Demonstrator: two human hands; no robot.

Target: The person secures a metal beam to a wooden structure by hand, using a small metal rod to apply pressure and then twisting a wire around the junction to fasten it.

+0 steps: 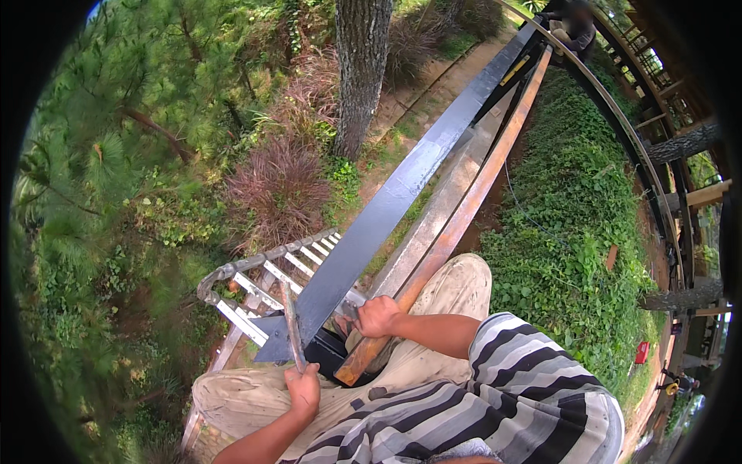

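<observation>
My left hand [302, 387], above my left thigh, is closed around the lower end of a long, thin, brownish stick [292, 325]. The stick stands nearly upright, in front of the near end of a dark grey painted beam [363, 240]. My right hand [376, 315] is a fist at the left edge of a narrow, rust-brown beam [456, 220], its wrist over that beam. A grey end [350, 310] shows beside the right fingers; what it belongs to is hidden. I sit astride the beams, high above the ground.
A ladder with pale rungs [267, 290] leans left of the grey beam. A tree trunk [362, 77] rises beyond it. Another person [573, 32] sits at the beams' far end. Green plants [572, 209] cover the slope at right, beside a curved dark beam [645, 162].
</observation>
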